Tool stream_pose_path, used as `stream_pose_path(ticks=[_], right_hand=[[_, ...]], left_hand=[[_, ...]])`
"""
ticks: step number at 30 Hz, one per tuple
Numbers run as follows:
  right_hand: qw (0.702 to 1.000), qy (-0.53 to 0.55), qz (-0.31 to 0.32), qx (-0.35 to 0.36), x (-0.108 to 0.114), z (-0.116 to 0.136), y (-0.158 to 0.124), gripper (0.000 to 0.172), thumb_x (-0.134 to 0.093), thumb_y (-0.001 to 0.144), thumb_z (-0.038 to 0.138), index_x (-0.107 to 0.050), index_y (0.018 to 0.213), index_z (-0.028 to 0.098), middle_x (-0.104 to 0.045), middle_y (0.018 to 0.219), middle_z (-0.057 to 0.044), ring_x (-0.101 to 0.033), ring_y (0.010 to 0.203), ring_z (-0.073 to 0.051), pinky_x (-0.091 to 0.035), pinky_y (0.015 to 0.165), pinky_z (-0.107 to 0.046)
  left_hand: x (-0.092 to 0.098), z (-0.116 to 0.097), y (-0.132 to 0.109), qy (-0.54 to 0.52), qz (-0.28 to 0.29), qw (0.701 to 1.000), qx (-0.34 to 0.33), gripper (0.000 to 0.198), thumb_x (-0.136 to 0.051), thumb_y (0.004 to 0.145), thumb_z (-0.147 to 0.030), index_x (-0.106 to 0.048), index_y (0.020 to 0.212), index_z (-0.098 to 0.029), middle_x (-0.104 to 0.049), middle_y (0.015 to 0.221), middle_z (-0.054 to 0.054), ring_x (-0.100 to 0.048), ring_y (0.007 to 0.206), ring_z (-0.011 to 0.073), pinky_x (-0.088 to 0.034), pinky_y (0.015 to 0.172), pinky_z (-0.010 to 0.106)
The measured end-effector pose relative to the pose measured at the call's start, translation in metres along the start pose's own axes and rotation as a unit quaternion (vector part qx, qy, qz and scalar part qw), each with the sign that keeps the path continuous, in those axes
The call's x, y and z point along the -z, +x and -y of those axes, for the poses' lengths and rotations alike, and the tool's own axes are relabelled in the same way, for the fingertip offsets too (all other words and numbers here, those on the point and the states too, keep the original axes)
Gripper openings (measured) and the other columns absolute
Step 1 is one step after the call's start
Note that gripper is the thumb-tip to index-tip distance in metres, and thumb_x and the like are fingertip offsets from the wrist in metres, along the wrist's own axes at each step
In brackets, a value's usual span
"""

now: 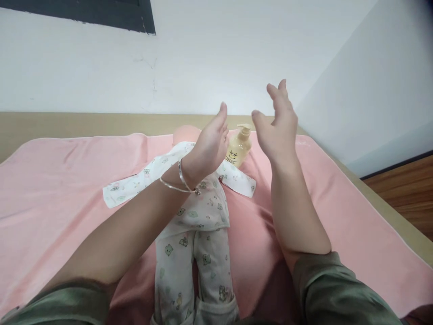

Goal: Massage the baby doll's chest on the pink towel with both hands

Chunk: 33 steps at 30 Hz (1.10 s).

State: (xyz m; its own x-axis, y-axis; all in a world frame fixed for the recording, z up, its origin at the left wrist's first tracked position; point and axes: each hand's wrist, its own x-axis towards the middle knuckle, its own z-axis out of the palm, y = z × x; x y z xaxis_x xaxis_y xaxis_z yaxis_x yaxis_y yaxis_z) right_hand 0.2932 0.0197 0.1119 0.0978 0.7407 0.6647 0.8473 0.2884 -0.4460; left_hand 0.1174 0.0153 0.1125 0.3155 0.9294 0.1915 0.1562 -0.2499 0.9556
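Okay, grip status: nothing in either hand that I can see. My left hand [210,145] is unclenched, thumb up, palm turned inward over the chest of the white cotton top with small green and grey animal prints [203,212]; its far fingers are partly hidden. My right hand [280,126] is raised, fingers spread, clear of everything. The pale yellow, glossy plastic pump bottle [241,145] sits beyond and between them, near the top's right-hand sleeve. Can't tell whether its base is on that sleeve or just behind it. Matching white printed trousers [213,262] run toward me below the top, all on the pink fabric mat [338,216]. A smooth pink rounded object [186,133] shows past the collar; can't identify it. Risks, my read: bottle tips if my left fingers clip it or the sleeve gets tugged, since footing on soft fabric looks poor. Knocking the pump could put a drip on the top. The silver bangle [181,175] on my left wrist has a dangling charm that could snag the fabric if I drag low. Mat creases could shift things if I lean on it.
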Motion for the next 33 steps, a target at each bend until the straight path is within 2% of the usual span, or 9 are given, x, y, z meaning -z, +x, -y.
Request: stream_pose_path(ticks=[3,6,13,17,20,22,25,28,33], right_hand=[[0.998,-0.014,0.057,0.034,-0.018,-0.011,0.004,0.067,-0.034,0.108,0.06,-0.034,0.166,0.025,-0.019,0.18,-0.011,-0.019,0.166,-0.037,-0.03,0.129,-0.07],[0.994,-0.007,0.11,0.016,-0.033,-0.011,0.003,0.07,-0.024,0.109,0.065,-0.035,0.165,0.024,-0.027,0.177,-0.013,-0.02,0.166,-0.036,-0.026,0.13,-0.071],[0.99,-0.044,0.138,0.004,-0.045,0.012,-0.009,0.079,-0.011,0.11,0.06,-0.068,0.135,0.012,-0.054,0.16,-0.021,-0.04,0.157,-0.036,-0.017,0.133,-0.068],[0.989,-0.07,0.128,-0.002,-0.044,0.02,-0.008,0.079,-0.01,0.11,0.06,-0.076,0.104,0.018,-0.077,0.12,-0.016,-0.066,0.127,-0.034,-0.021,0.131,-0.068],[0.988,-0.086,0.126,-0.025,-0.043,0.028,-0.004,0.083,-0.007,0.108,0.064,-0.07,0.078,0.02,-0.077,0.088,-0.012,-0.073,0.103,-0.031,-0.031,0.127,-0.063],[0.985,-0.099,0.132,-0.042,-0.044,0.034,-0.002,0.082,-0.006,0.108,0.065,-0.066,0.072,0.021,-0.074,0.081,-0.012,-0.073,0.096,-0.031,-0.038,0.121,-0.06],[0.979,-0.127,0.149,-0.053,-0.046,0.036,-0.002,0.08,-0.007,0.108,0.063,-0.067,0.075,0.021,-0.076,0.088,-0.015,-0.072,0.103,-0.035,-0.04,0.116,-0.06],[0.977,-0.141,0.156,-0.044,-0.046,0.032,-0.004,0.078,-0.008,0.109,0.06,-0.072,0.093,0.018,-0.076,0.116,-0.021,-0.065,0.126,-0.04,-0.036,0.118,-0.067],[0.985,-0.1,0.126,-0.054,-0.029,0.049,-0.014,0.071,-0.013,0.108,0.064,-0.061,0.141,0.023,-0.044,0.167,-0.017,-0.023,0.163,-0.046,-0.022,0.124,-0.079]], left_hand=[[-0.008,-0.001,0.018,-0.089,0.019,0.995,0.03,0.084,0.006,0.107,-0.062,-0.051,0.15,-0.017,-0.06,0.147,0.016,-0.051,0.15,0.0317,-0.054,0.114,0.051],[-0.011,0.001,0.022,-0.146,0.043,0.988,0.038,0.085,-0.004,0.106,-0.069,-0.057,0.142,-0.013,-0.061,0.144,0.018,-0.05,0.149,0.0363,-0.053,0.117,0.054],[-0.01,0.004,0.014,-0.255,0.055,0.963,0.071,0.078,-0.01,0.107,-0.064,-0.052,0.148,-0.013,-0.06,0.146,0.019,-0.042,0.155,0.039,-0.048,0.122,0.061],[0.001,-0.005,-0.007,-0.323,0.084,0.928,0.163,0.071,-0.014,0.107,-0.055,-0.036,0.162,-0.015,-0.05,0.161,0.017,-0.033,0.162,0.0329,-0.04,0.13,0.055],[0.015,-0.016,-0.033,-0.362,0.096,0.898,0.232,0.072,-0.022,0.106,-0.046,-0.017,0.17,-0.011,-0.032,0.174,0.016,-0.022,0.166,0.0251,-0.025,0.136,0.042],[0.025,-0.022,-0.05,-0.377,0.092,0.885,0.256,0.075,-0.027,0.105,-0.042,-0.012,0.171,-0.011,-0.026,0.177,0.014,-0.019,0.166,0.0231,-0.019,0.137,0.039],[0.037,-0.03,-0.07,-0.389,0.07,0.88,0.263,0.075,-0.031,0.104,-0.041,-0.013,0.172,-0.015,-0.028,0.176,0.012,-0.02,0.166,0.0232,-0.014,0.138,0.04],[0.041,-0.038,-0.083,-0.394,0.037,0.881,0.259,0.071,-0.032,0.105,-0.04,-0.018,0.171,-0.017,-0.033,0.175,0.011,-0.022,0.165,0.0241,-0.014,0.138,0.043],[0.033,-0.055,-0.097,-0.409,-0.025,0.878,0.246,0.06,-0.032,0.107,-0.031,-0.032,0.167,-0.02,-0.037,0.173,0.006,-0.02,0.166,0.0237,-0.019,0.138,0.045]])
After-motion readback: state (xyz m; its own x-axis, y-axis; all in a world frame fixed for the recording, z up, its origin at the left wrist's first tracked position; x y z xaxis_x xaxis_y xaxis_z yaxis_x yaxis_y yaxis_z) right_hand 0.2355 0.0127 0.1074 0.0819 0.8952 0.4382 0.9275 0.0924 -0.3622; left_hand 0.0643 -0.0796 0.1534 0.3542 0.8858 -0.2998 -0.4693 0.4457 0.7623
